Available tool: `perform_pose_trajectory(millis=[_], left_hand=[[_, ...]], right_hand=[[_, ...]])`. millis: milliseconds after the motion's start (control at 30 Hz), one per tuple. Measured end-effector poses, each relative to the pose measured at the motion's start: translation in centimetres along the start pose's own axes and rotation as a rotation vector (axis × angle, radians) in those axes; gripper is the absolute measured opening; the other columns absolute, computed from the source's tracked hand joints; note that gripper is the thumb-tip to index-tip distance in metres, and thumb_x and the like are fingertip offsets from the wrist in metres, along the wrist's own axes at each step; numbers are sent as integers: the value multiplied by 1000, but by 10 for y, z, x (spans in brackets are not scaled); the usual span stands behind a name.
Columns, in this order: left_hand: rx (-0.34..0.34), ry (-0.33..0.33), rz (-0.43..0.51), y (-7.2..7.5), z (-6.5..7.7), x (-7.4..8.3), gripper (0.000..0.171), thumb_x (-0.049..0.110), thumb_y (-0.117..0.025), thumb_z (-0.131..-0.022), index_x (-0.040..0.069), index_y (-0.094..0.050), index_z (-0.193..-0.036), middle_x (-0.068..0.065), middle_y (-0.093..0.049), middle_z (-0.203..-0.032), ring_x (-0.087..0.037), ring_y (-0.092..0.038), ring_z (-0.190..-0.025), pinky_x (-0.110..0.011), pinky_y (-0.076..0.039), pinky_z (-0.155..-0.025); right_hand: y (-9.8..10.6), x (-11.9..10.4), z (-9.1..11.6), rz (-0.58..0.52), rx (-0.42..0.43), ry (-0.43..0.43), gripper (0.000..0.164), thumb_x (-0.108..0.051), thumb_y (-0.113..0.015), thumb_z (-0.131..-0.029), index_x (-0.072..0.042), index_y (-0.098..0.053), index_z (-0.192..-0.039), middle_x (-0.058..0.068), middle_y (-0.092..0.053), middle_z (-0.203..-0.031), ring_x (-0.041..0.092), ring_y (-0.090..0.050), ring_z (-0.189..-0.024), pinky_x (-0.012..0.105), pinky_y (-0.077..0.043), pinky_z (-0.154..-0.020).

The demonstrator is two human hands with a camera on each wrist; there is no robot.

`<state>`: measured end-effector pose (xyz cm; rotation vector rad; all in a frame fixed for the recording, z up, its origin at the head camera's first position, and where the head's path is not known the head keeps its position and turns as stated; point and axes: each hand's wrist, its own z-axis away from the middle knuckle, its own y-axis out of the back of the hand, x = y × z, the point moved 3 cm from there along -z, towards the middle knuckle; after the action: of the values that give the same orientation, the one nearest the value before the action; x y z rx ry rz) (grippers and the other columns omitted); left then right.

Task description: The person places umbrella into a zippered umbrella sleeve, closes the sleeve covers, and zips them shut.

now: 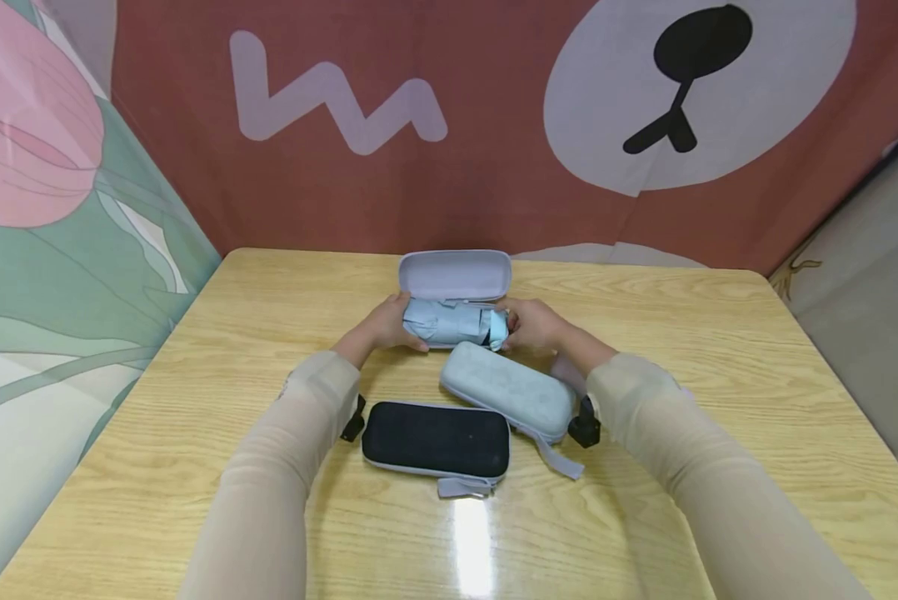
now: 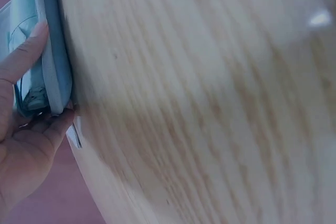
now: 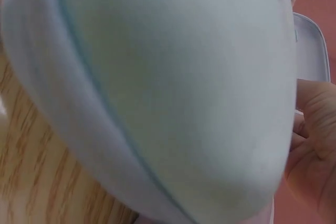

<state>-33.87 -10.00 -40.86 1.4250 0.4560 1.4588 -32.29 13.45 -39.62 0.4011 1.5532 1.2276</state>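
Observation:
A light-blue folded umbrella [image 1: 449,321] lies along the open hard case, whose pale lid [image 1: 455,275] stands raised behind it. My left hand [image 1: 392,323] grips the case's left end. In the left wrist view its thumb lies over the rim of the case [image 2: 62,77], and the other fingers reach beneath. At the opposite end my right hand [image 1: 539,325] has its fingers curled round the case end, right by the umbrella's bright blue cap [image 1: 498,329]. The right wrist view partly hides this hand behind a closed pale-blue case [image 3: 184,77].
The closed pale-blue case lies diagonally in front of the open one, its strap [image 1: 561,460] pointing right. Nearer me is a black zip case [image 1: 436,440] with a grey strap. All rest on a wooden table [image 1: 284,517], with a printed curtain [image 1: 494,183] behind its far edge.

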Motion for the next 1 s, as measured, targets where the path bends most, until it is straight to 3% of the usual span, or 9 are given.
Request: perform_pose_trajectory(millis=[267, 433, 533, 667, 733, 867, 1000], left_hand=[[-44, 41, 282, 4, 5, -3, 91, 33, -65, -76, 2, -7, -138, -16, -10, -141, -27, -10, -128, -38, -16, -101], [30, 123, 495, 8, 5, -3, 67, 30, -52, -86, 0, -19, -135, -18, -28, -133, -30, -33, -117, -41, -32, -92], [59, 162, 603, 10, 5, -2, 63, 27, -48, -88, 1, -15, -136, -20, -28, -132, -32, -37, -112, -43, -34, -89], [69, 173, 648, 14, 2, -2, 73, 27, -47, -88, 6, 1, -139, -17, -10, -141, -31, -22, -124, -43, -21, -98], [63, 159, 653, 16, 1, -1, 73, 28, -47, -88, 11, 2, -140, -15, -8, -142, -30, -18, -125, -44, -20, -99], [40, 145, 688, 19, 0, 3, 66, 30, -45, -89, 17, -6, -140, -15, -18, -140, -31, -30, -119, -44, -32, -91], [23, 152, 738, 22, 3, 7, 62, 32, -40, -91, 12, -8, -140, -19, -22, -137, -35, -33, -116, -43, -37, -86]], right_hand=[[-2, -3, -3, -4, 4, -38, 62, -18, -72, -70, 0, -45, -122, 6, -54, -72, 16, -47, -62, 28, -40, -57], [-3, -3, -6, 9, 16, -36, 59, -20, -73, -68, 2, -48, -118, 6, -55, -70, 16, -47, -62, 28, -39, -58], [-3, -5, -7, 21, 25, -40, 58, -20, -73, -68, 2, -49, -116, 6, -57, -71, 15, -48, -62, 28, -39, -59], [-3, -9, -9, 84, 32, -15, 56, -17, -73, -67, 5, -50, -113, 9, -60, -79, 19, -52, -69, 32, -42, -65], [-3, -11, -11, 129, 20, -19, 57, -17, -72, -68, 6, -48, -115, 13, -60, -88, 23, -54, -77, 35, -42, -71], [-5, -12, -14, 185, -22, -73, 64, -16, -69, -71, 6, -40, -123, 19, -55, -106, 29, -50, -97, 38, -39, -82], [-6, -13, -13, 179, -26, -83, 65, -16, -69, -71, 7, -39, -124, 21, -53, -110, 31, -48, -101, 39, -38, -85]])
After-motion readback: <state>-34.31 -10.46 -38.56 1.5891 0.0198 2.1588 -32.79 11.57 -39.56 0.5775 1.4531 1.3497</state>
